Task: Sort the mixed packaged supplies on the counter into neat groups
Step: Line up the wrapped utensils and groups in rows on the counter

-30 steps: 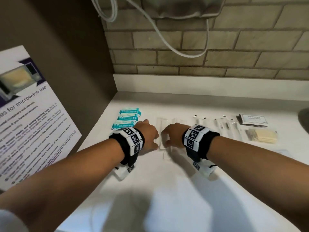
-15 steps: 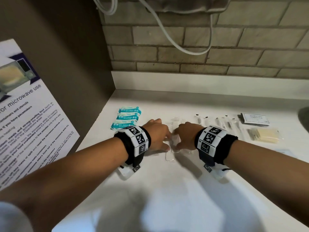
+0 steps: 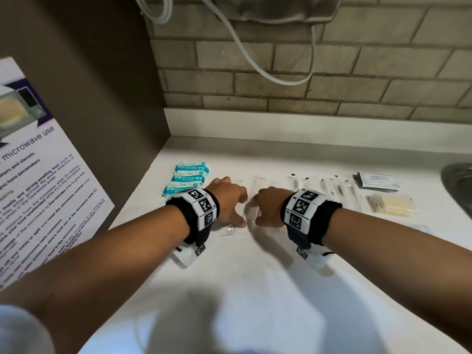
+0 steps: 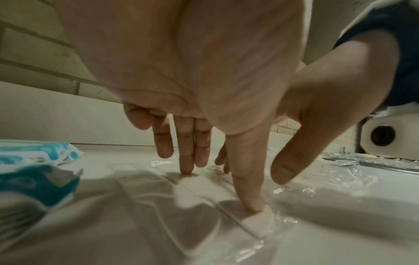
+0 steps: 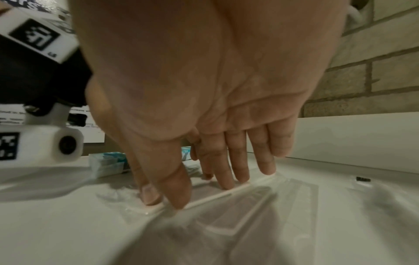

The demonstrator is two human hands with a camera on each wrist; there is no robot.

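Several clear plastic packets (image 3: 251,213) holding flat white strips lie mid-counter between my hands. My left hand (image 3: 229,200) presses straight fingers down on them, the thumb tip on a white strip (image 4: 256,224). My right hand (image 3: 270,205) rests beside it, almost touching, with its straight fingertips (image 5: 224,184) on the clear packets (image 5: 249,215). Neither hand curls round anything. Teal wipe packs (image 3: 190,177) sit stacked just left of my left hand; they also show as teal wipe packs (image 4: 34,182) in the left wrist view.
Right of my hands lie a row of thin wrapped items with black caps (image 3: 332,187), dark-edged sachets (image 3: 378,180) and a pale yellow packet (image 3: 390,205). A sink rim (image 3: 459,185) is at far right. A brown side wall with a microwave notice (image 3: 38,200) stands left.
My two hands have drawn closer together over the clear packets, the right one sliding left, and the packets now lie bunched between them.
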